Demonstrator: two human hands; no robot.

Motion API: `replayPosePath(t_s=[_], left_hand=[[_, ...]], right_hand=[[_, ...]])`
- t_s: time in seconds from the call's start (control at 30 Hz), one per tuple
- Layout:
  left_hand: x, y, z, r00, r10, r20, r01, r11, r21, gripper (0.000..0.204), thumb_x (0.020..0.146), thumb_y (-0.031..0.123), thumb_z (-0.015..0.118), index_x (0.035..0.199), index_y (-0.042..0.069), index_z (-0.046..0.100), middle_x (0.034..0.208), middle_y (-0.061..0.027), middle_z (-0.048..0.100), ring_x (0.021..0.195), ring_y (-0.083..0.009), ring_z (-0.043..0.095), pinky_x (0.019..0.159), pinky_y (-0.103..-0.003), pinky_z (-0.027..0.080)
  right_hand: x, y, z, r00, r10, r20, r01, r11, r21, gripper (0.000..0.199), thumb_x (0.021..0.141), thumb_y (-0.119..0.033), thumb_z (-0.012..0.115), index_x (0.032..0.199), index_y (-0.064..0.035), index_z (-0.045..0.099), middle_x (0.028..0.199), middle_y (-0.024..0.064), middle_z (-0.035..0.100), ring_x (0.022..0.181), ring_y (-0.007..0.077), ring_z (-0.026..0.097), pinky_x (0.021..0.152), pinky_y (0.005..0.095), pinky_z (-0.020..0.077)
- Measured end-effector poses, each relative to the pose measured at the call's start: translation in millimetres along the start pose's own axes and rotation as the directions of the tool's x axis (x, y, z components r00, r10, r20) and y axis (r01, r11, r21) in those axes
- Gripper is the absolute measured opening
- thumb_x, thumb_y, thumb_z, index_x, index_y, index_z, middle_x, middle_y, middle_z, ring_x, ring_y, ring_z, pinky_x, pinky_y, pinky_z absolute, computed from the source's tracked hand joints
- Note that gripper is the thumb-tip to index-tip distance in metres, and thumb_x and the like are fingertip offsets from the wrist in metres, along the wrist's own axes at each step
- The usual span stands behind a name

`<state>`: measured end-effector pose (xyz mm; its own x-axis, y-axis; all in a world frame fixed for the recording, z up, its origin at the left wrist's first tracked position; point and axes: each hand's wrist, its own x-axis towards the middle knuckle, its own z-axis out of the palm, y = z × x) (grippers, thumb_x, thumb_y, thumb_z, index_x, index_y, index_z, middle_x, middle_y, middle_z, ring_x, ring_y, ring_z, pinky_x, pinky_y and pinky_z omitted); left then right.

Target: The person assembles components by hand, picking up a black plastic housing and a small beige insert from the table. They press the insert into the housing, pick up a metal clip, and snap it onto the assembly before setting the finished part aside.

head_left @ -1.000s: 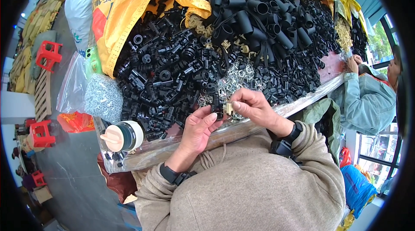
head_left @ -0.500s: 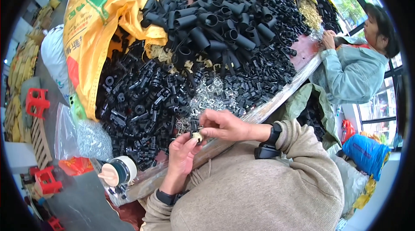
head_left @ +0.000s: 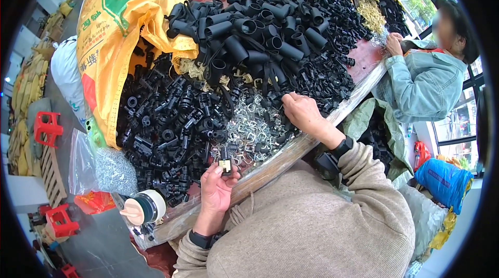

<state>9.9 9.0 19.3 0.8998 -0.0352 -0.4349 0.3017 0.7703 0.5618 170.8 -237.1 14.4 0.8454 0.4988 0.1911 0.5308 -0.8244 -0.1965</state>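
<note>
Black plastic fitting (metal clip attached) is pinched in left hand; right hand, fingers curled, rakes the black parts pile, possibly scattering the silver clips.

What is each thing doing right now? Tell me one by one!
left hand: raised, pinching a small black part.
right hand: reaching into the black parts pile.
metal clips: loose heap.
yellow sack: open, parts spilling out.
clear bag: slumped beside the table.

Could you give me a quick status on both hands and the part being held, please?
Left hand pinching small black part. Right hand reaching into pile of black parts, beside metal clips. Nothing blocking.
</note>
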Motion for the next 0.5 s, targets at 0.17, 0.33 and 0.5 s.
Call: replayPosePath(t_s=[0.17,0.33,0.5], left_hand=[[-1,-1,0,1.0,0.026,-0.007,-0.026,1.0,-0.015,0.032,0.081,0.02,0.052,0.101,-0.005,0.052,0.084,-0.0128,0.061,0.07,-0.0184,0.061,0.061,-0.024,0.053],[-2,-1,3,0.999,0.009,0.031,-0.008,0.998,-0.054,0.025,0.081,0.015,0.053,0.098,-0.003,0.053,0.085,-0.0146,0.061,0.071,-0.0194,0.062,0.06,-0.024,0.054],[-2,2,4,0.998,0.028,0.051,-0.023,0.996,-0.088,0.021,0.082,0.012,0.053,0.097,-0.003,0.053,0.087,-0.016,0.061,0.073,-0.0196,0.062,0.061,-0.024,0.053]], right_hand=[[-2,-2,-15,0.992,-0.03,0.126,0.033,0.999,-0.026,0.014,0.078,-0.014,0.055,0.085,-0.0055,0.047,0.075,0.0119,0.053,0.066,0.0307,0.056,0.056,0.0402,0.0438],[-4,3,-12,0.994,-0.101,0.044,0.097,0.991,0.09,0.014,0.075,-0.012,0.058,0.084,-0.0053,0.049,0.068,0.0108,0.051,0.061,0.0292,0.054,0.053,0.0361,0.0438],[3,-12,-20,0.995,0.067,0.07,-0.091,0.888,0.451,0.017,0.073,-0.01,0.063,0.079,-0.0044,0.048,0.064,0.0046,0.051,0.055,0.0156,0.053,0.049,0.0272,0.0424]])
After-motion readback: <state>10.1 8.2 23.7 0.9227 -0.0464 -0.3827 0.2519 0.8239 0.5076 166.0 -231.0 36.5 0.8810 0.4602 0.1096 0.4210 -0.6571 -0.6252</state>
